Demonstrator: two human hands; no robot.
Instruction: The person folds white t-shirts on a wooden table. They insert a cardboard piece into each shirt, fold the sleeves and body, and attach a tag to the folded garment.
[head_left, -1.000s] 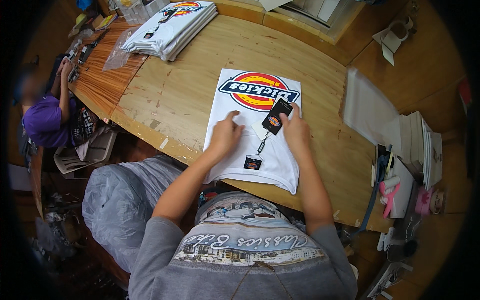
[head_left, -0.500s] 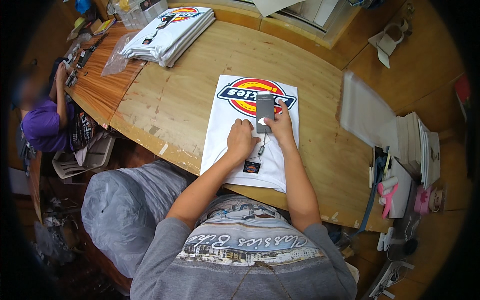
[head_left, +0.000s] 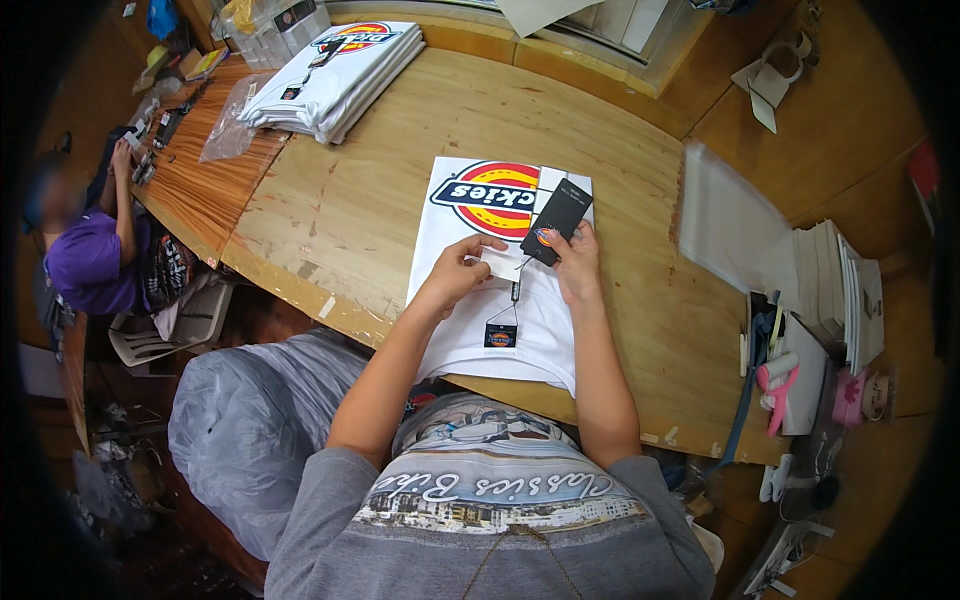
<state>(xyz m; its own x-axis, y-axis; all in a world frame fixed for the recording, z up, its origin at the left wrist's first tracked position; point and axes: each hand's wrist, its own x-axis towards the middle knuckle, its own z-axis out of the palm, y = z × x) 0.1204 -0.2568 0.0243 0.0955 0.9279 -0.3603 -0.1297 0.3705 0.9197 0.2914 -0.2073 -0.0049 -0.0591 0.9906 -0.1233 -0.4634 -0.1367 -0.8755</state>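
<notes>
A folded white T-shirt (head_left: 450,225) with a red, yellow and navy printed logo lies on the table in front of me. My right hand (head_left: 577,264) is closed on black hang tags (head_left: 556,222), held tilted over the logo's right part, with white card showing behind them. Beside it, my left hand (head_left: 462,272) pinches what looks like a white card (head_left: 503,264), low over the shirt. From the tags a dark cord with a small toggle (head_left: 515,291) runs down to a small square black tag (head_left: 501,335) lying on the shirt near the collar.
A stack of folded white T-shirts (head_left: 350,85) sits at the far left, by a clear plastic bag (head_left: 228,125). Another person in purple (head_left: 100,260) works at the left. At right are a clear plastic sheet (head_left: 735,225), a pink-handled roller (head_left: 776,385) and stacked boards (head_left: 820,280).
My right hand has turned the hang tags, tilting them rightward and showing a logo face. The left hand has moved slightly left, fingers now pinching a white card.
</notes>
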